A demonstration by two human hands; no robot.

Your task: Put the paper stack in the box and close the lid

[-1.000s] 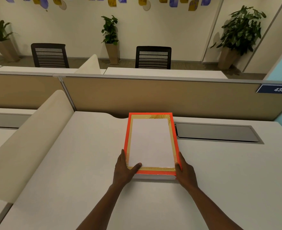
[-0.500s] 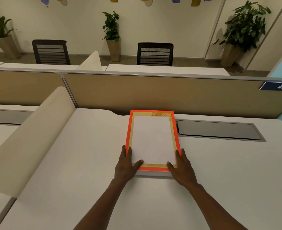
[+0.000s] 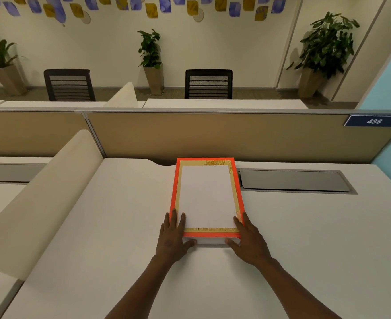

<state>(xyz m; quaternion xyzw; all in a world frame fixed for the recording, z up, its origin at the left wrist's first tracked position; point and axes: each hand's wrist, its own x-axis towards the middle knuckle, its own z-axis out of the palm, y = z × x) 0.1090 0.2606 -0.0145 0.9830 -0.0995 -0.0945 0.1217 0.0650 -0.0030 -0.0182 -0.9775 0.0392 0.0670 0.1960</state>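
An orange-rimmed box (image 3: 173,192) with a gold inner border lies on the white desk (image 3: 120,226), its long side pointing away from me. A white paper stack (image 3: 206,196) lies flat inside the orange frame; whether it rests in the box or on its lid I cannot tell. The box's white front side shows below the rim. My left hand (image 3: 172,238) grips the near left corner, fingers over the rim, thumb on the front side. My right hand (image 3: 249,240) grips the near right corner the same way.
A grey cable hatch (image 3: 293,180) is set into the desk right of the box. A tan partition (image 3: 212,137) stands behind it, a curved cream divider (image 3: 40,199) at the left. Chairs and potted plants stand beyond the partition.
Both thumbs have slid off the paper and top edge down onto the box's white front side. The hands sit a little nearer me at the corners. The box has not moved.
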